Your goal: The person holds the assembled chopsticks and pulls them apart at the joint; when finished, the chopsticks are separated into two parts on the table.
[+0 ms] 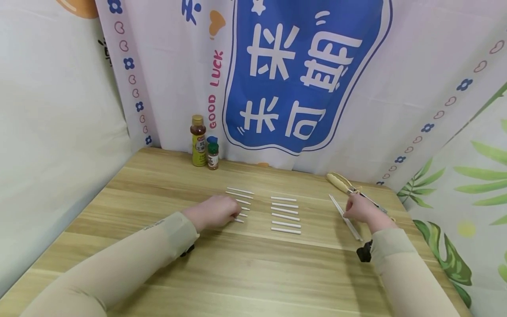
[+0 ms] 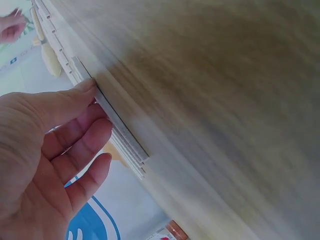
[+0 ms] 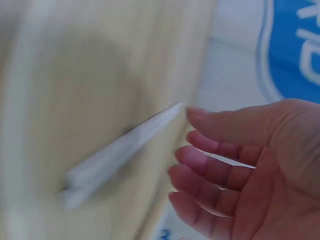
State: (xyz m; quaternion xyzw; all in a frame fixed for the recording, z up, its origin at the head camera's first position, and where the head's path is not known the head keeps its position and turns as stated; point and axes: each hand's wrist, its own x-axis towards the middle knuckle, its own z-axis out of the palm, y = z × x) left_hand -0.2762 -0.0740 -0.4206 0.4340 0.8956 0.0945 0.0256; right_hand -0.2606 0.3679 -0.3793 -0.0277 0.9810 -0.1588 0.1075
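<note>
My left hand (image 1: 215,211) is at the near end of a column of thin white sticks (image 1: 240,190). Up close in the left wrist view, its thumb and forefinger pinch one white stick (image 2: 122,126) that lies low against the tabletop. A second column of several white sticks (image 1: 286,218) lies to its right, spaced apart. Over on the right side, my right hand (image 1: 358,209) hovers by a few long white sticks (image 1: 354,229) lying close together. In the right wrist view its fingers are loosely bent, the thumb close to the sticks' far end, gripping nothing; that view is blurred.
A tool with cream handles (image 1: 339,182) lies behind the right hand, near the table's back edge. At the back left stand a yellow-labelled bottle (image 1: 199,143) and a small green-capped jar (image 1: 213,157). A printed curtain (image 1: 178,88) hangs behind the wooden table (image 1: 245,277).
</note>
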